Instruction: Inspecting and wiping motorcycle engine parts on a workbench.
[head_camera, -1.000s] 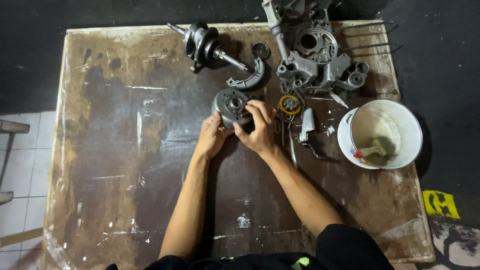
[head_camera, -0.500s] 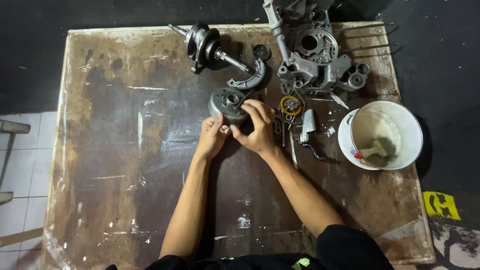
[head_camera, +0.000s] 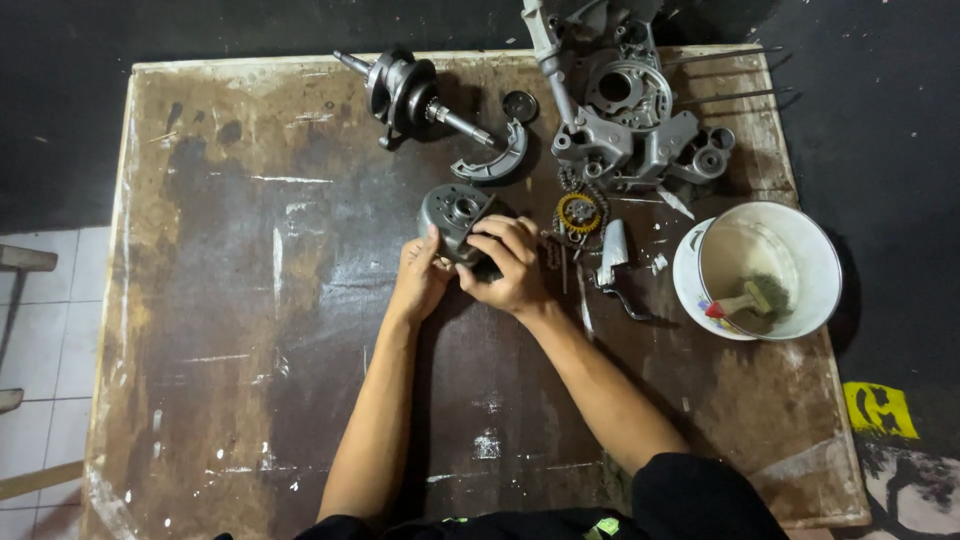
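A round dark-grey metal engine part (head_camera: 455, 213), drum-shaped with a hub in its middle, sits tilted on the stained brown board (head_camera: 250, 300) at the centre. My left hand (head_camera: 420, 278) grips its lower left edge with the thumb against the rim. My right hand (head_camera: 508, 265) wraps over its lower right side, fingers curled on top. Both hands hold the part together, just above the board.
A crankshaft (head_camera: 405, 95) lies at the back, a curved brake shoe (head_camera: 492, 160) beside it. An aluminium engine case (head_camera: 625, 125) stands back right, a sprocket with chain (head_camera: 577, 213) and a lever (head_camera: 612, 255) near it. A white bucket (head_camera: 795, 245) holding a brush stands right.
Both hands have shifted slightly on the round part, tilting and turning it. It stays in the same spot on the board.
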